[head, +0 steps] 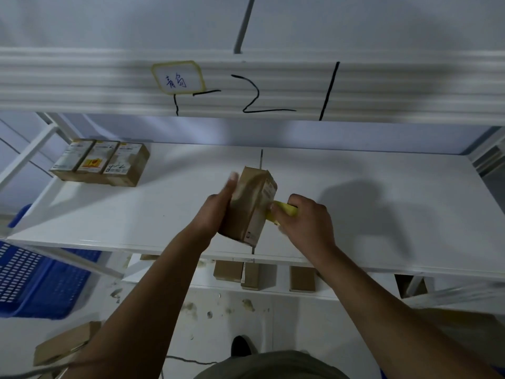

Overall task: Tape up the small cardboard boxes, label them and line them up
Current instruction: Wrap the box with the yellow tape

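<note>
**Box in hand over middle shelf, yellow tool at its right face**

Head view, motion blur on the fingertips.

- Small cardboard box (248, 212): tilted, top leaning away, over the front part of the white middle shelf (164, 209). Cannot tell whether its lower corner touches the shelf. Printed label on the right-hand face.
- Left hand (216, 212): grip on the box from its left side, fingers reaching up along that face; thumb not visible.
- Right hand (306, 222): grip closed, fingers curled round a yellow tool (285, 209). The tool's end meets the box's right face. Kind of tool not legible.
- Row of three labelled boxes (101, 162): side by side, touching, at the far left of the same shelf, well apart from the held box.
- Lower shelf: plain boxes (228, 270) just below the front edge.
- Blue crate (41, 283) at left, beside the rack.
- Flattened-looking carton (65, 343) on the floor, lower left.
- Upper shelf beam (82, 83): black marker strokes and a yellow-bordered tag (177, 77) with blue handwriting.
</note>
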